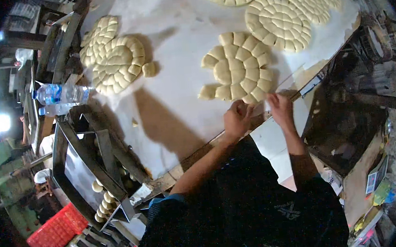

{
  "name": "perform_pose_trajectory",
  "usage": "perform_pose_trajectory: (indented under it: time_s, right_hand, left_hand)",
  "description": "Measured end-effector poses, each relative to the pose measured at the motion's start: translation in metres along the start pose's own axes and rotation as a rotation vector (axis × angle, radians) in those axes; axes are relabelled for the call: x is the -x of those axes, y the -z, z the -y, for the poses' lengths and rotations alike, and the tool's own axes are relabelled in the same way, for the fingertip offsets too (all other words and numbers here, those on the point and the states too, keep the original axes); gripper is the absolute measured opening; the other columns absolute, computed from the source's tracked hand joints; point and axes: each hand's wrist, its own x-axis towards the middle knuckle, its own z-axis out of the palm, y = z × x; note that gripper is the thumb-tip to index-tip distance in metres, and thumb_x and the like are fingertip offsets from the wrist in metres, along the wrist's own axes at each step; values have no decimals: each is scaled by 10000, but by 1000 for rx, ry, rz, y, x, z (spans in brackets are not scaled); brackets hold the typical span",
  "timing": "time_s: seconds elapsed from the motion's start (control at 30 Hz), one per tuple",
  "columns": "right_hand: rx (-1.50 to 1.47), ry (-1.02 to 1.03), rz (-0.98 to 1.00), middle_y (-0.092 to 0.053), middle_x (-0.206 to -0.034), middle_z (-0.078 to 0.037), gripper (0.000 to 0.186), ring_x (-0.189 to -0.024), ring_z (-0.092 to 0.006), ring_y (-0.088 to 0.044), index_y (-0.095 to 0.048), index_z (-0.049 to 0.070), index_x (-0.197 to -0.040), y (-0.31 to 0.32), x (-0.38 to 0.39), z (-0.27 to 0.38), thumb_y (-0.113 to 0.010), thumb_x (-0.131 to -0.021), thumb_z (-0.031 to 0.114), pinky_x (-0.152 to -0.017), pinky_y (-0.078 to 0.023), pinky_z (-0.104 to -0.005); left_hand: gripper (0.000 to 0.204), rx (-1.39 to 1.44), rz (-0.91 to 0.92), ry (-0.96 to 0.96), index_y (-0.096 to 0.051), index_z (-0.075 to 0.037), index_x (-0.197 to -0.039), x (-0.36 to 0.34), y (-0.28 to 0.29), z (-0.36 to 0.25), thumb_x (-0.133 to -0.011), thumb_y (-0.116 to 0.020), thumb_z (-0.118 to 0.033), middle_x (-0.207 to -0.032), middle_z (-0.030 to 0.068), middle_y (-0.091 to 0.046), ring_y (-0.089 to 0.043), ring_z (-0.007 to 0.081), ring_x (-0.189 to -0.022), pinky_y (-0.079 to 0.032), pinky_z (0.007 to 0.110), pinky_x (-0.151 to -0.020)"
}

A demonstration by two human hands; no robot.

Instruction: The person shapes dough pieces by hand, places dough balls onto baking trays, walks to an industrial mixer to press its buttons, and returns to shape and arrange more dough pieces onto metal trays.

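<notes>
A round slab of pale dough, scored or divided into blocks [235,68], lies near the table's front edge, with gaps in its outer ring. My left hand [237,119] is at the slab's near rim, its fingers curled and closed. Just to the right, my right hand [280,108] is closed too, fingers bent together at the table edge beside the rim. Whatever either hand pinches is too small or hidden to make out. One loose-looking dough block [208,92] sticks out at the slab's left side.
More divided dough rounds [278,23] lie at the far right, and another dough round [117,64] is on the left. Plastic bottles [63,94] lie by the left edge. Below are dough balls [105,204] on a rack and a red crate [56,231].
</notes>
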Motion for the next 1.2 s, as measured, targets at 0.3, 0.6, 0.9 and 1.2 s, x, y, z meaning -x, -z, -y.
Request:
perform_pose_trajectory:
  time_s: [0.3, 0.6, 0.9, 1.2]
  right_hand:
    - [-1199, -536, -74, -628, -1006, -53, 387, -897, -189, -601, -582, 85, -1082, -30, 21, 57, -760, -766, 220, -834, -458, -343]
    - [-1281, -450, 19, -417, -618, 57, 176, -440, -88, -310, -503, 162, -678, -75, 38, 24, -671, -729, 151, -456, -268, -237]
    - [-1215, -630, -70, -443, -616, 44, 110, -453, -86, -421, -571, 133, -818, -123, 179, 36, -607, -825, 237, -407, -370, -237]
    - [-879, 210, 192, -605, -959, -51, 379, -819, -144, -601, -492, 47, -1208, -169, 122, 137, -648, -874, 137, -666, -493, -274]
  left_hand:
    - [369, 840, 438, 678, -578, -98, -1006, -23, 18, -7, -959, -376, -404, -832, 66, -629, -533, 210, -580, -373, 321, -485]
    - [419, 627, 398, 416, -568, -18, -1021, 38, 33, 41, -930, -389, -385, -794, 118, -606, -577, 222, -657, -483, 357, -618]
    - [281, 363, -20, -84, -597, -22, -817, 149, 96, 101, -902, -632, -287, -700, 27, -588, -528, 118, -653, -451, 293, -613]
    - [261, 554, -440, -351, -425, -10, -1199, 109, 173, 216, -993, -476, -162, -1006, 137, -498, -518, 259, -988, -431, 379, -888]
